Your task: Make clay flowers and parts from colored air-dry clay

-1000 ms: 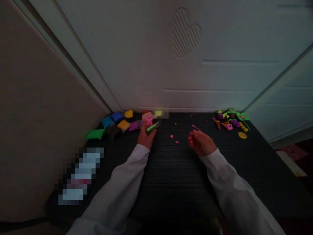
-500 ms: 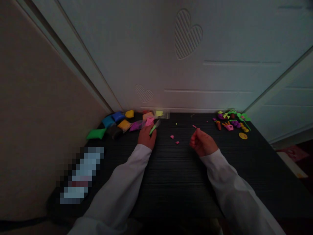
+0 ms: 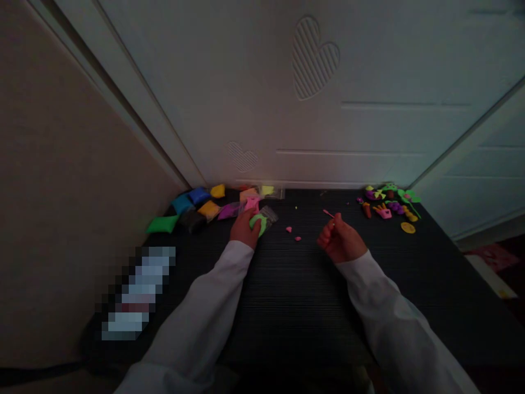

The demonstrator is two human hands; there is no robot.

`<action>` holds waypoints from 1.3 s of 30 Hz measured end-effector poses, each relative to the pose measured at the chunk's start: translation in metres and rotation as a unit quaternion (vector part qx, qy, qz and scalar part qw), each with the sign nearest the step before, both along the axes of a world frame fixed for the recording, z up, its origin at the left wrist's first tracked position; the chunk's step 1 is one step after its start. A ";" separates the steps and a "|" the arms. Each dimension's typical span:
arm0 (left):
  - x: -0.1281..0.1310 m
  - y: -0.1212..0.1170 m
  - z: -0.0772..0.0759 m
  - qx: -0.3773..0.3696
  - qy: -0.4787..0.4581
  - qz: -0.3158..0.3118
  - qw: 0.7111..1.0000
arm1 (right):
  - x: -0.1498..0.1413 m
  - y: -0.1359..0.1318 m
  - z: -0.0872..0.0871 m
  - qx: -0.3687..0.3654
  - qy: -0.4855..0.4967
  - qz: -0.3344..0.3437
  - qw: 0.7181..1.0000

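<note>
My left hand [image 3: 246, 229] is closed on a clear bag of light green clay [image 3: 258, 224], thumb across its near side, at the middle of the table. The bag's clear top end points away to the right. Beyond the fingers lies a bag of pink clay [image 3: 251, 203]. My right hand [image 3: 343, 239] has its thumb and fingers pinched on a thin pink stick-like tool [image 3: 327, 213], whose tip points up and left. Between my hands lie two small pink clay pieces [image 3: 289, 230] and a tiny yellow-green bit [image 3: 296, 207].
Several clay bags, among them a green one [image 3: 163, 224] and a blue one [image 3: 199, 195], lie at the back left. Small clay figures [image 3: 383, 212] and a yellow disc [image 3: 407, 227] sit at the back right. A blurred-out bright screen [image 3: 141, 290] lies left. A white panel [image 3: 262, 109] stands behind the table.
The light green clay bag has turned in my left hand, so its broad face now shows. My right thumb has lifted slightly; the pink tool stays in that hand.
</note>
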State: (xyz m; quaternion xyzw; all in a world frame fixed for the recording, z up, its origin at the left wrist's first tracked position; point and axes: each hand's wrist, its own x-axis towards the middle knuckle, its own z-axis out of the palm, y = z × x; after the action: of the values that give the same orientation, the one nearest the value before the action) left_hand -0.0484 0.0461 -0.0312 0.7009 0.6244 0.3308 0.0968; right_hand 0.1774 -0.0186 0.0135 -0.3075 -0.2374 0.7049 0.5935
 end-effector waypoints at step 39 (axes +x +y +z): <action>0.006 -0.011 0.010 0.095 0.051 0.015 0.994 | -0.003 -0.005 0.003 0.017 -0.009 0.051 0.999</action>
State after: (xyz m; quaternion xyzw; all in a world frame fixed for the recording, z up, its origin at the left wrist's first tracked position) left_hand -0.0425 0.0352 -0.0214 0.7134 0.6048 0.3538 -0.0075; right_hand 0.1748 -0.0238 0.0169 -0.2909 -0.2701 0.7273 0.5599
